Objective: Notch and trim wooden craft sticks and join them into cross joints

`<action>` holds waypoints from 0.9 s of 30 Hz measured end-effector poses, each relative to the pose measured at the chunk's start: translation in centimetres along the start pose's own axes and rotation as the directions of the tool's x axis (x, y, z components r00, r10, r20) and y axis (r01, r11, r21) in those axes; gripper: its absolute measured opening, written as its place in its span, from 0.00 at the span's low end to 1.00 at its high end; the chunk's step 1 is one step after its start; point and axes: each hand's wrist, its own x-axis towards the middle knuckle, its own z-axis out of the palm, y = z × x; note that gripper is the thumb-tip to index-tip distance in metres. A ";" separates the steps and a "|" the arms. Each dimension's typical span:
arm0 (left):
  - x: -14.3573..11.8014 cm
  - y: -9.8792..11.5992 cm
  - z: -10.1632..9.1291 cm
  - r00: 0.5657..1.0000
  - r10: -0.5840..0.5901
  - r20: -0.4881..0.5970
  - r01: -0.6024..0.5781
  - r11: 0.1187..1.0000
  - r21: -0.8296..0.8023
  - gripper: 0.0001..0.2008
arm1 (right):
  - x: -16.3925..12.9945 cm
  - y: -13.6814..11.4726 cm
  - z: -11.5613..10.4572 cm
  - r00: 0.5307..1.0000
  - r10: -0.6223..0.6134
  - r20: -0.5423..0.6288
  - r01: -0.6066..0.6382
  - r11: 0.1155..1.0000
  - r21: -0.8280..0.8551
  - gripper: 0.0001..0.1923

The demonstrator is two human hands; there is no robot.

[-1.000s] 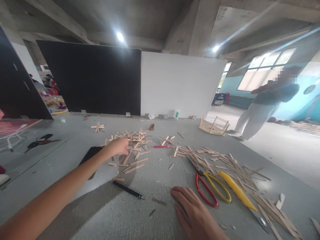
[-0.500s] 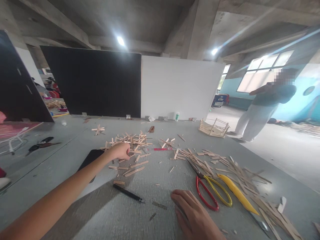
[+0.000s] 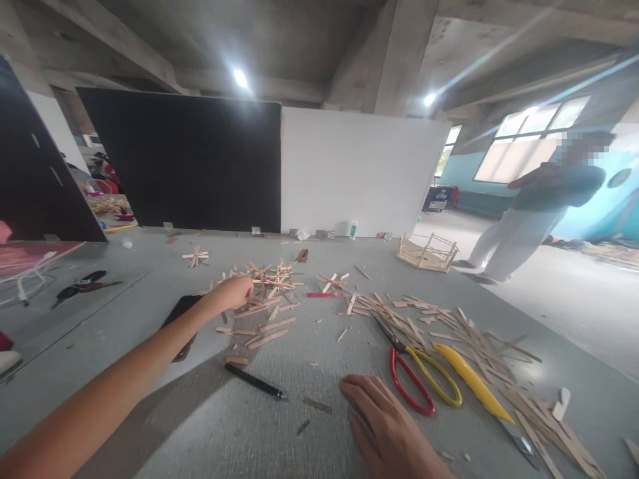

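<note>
My left hand reaches out over the pile of wooden craft sticks, its fingers curled down at the near left side of the pile. What its fingertips hold, if anything, is hidden. Several loose sticks lie just nearer than the pile. My right hand rests on the table with nothing in it, fingers slightly bent and thumb apart. Right of it lie scissors with one red and one yellow handle, and a yellow-handled knife. A black pen lies between my hands.
Beneath my left forearm is a dark phone. More sticks spread along the right side. A small stick frame stands at the far right edge. Panels wall off the back. Beyond, a person stands on the floor.
My left hand has shifted slightly left and away from me along the stick pile. My right hand stays in place. The standing person appears slightly further right.
</note>
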 end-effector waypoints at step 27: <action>-1.1 4.2 0.3 0.964 0.116 0.240 -0.095 0.991 -0.098 0.17 | -0.2 0.5 0.3 0.999 -0.021 0.039 0.022 1.000 -0.022 0.21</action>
